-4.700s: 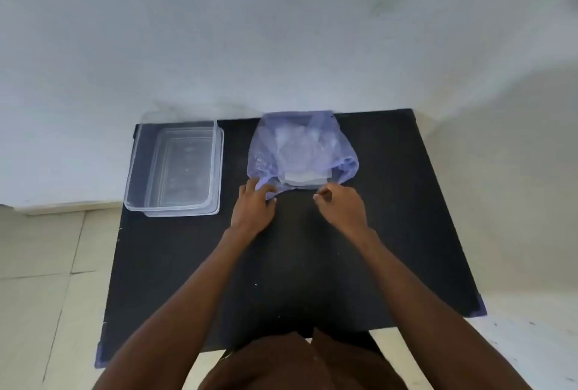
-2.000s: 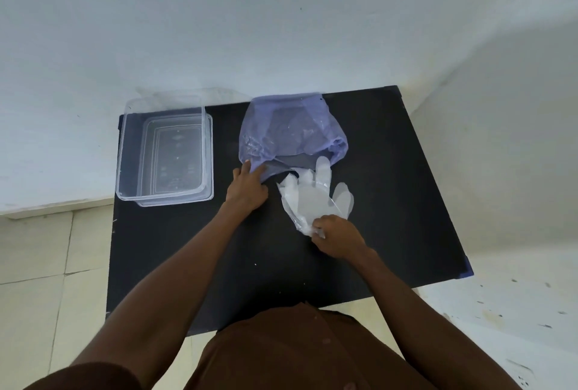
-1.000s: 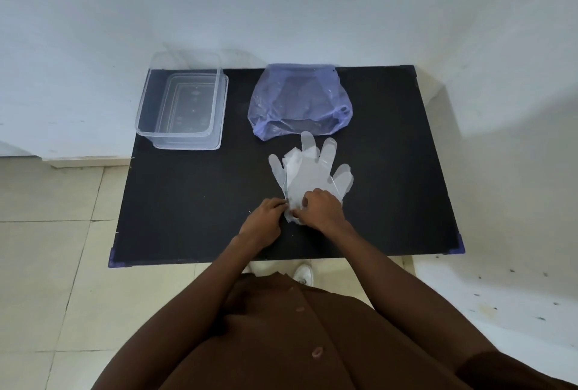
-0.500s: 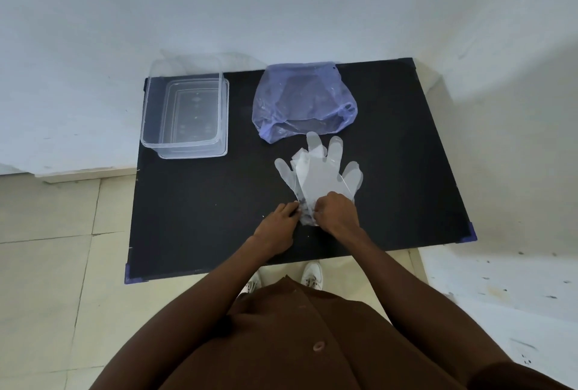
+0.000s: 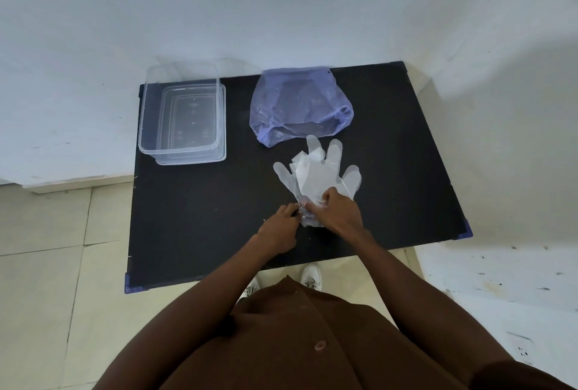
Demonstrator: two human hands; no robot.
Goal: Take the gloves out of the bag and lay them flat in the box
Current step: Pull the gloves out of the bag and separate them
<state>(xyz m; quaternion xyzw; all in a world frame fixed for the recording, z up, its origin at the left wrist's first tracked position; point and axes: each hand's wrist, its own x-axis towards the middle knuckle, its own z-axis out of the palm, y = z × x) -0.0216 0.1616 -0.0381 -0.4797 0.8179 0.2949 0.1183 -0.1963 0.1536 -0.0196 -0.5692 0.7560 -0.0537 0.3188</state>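
Several clear film gloves (image 5: 317,175), stacked on black table (image 5: 200,223) betw. bag (image 5: 300,108) & body, box (image 5: 184,122) well apart: featherlight, limp, prob. clingy/slippery; left hand (image 5: 279,227) & right hand (image 5: 337,213) pinching cuff end, likely best hold pt.

No text, label, brand, number or sign can be read on anything here.

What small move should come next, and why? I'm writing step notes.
Probably peel one glove off the gloves stack: both hands pinch its cuff end on the table, and the box holds none yet.
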